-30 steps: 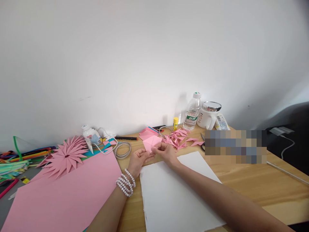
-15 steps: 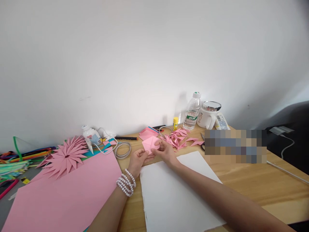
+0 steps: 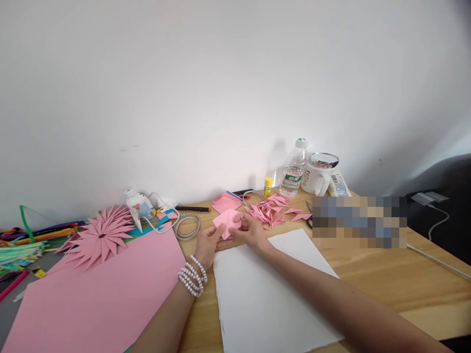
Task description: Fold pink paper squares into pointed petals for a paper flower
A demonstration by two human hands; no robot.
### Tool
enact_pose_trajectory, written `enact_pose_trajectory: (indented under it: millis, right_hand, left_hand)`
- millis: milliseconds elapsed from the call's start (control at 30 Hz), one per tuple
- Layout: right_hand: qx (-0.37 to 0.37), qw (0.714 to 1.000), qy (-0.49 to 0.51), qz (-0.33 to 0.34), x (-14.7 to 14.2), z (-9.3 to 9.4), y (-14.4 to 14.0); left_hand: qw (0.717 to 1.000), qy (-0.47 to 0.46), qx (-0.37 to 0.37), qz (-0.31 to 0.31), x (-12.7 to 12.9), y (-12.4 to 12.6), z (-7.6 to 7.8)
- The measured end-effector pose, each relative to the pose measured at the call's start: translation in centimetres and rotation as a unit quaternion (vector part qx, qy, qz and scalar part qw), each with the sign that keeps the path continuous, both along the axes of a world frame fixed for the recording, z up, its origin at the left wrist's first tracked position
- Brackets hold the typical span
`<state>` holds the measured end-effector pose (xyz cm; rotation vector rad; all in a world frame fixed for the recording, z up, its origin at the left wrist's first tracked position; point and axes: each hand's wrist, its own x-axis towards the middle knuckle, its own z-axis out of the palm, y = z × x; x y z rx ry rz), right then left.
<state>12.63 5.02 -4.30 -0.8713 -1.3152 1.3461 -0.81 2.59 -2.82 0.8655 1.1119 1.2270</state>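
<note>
Between my two hands is a small creased piece of pink paper (image 3: 227,217), held up above the far edge of a white sheet (image 3: 268,289). My left hand (image 3: 209,243), with a beaded bracelet on the wrist, pinches its lower left edge. The fingers of my right hand (image 3: 251,232) are closed on its right side, the thumb lying on the front. Just behind is a stack of pink paper squares (image 3: 225,201). Several folded pink pieces (image 3: 270,212) lie in a pile to the right of it.
At left, a pink pleated paper rosette (image 3: 102,236) lies by a large pink sheet (image 3: 106,294). A coiled cable (image 3: 187,226), a glue stick (image 3: 268,187), a water bottle (image 3: 294,169) and a white mug (image 3: 319,175) line the wall. Scissors (image 3: 309,215) lie partly under a blurred patch.
The pink paper has turned a little and sits slightly lower and further left. My left thumb has moved up onto its front. Both hands still grip it.
</note>
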Motion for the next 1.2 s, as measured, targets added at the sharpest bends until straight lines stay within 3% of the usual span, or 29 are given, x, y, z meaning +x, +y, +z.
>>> enact_pose_trajectory:
  millis: [600, 933, 1200]
  right_hand:
    - [-0.014, 1.000, 0.011, -0.001, -0.10, 0.16, 0.06]
    - [-0.016, 1.000, 0.012, -0.012, -0.02, -0.38, 0.43]
    - [-0.032, 0.999, 0.005, -0.003, 0.03, -0.46, 0.56]
  left_hand:
    - [0.999, 0.023, 0.014, -0.025, -0.31, 0.13, -0.61]
    - [0.995, -0.005, 0.015, -0.095, -0.68, -0.06, -0.24]
    - [0.996, -0.009, 0.016, -0.089, -0.71, 0.09, -0.61]
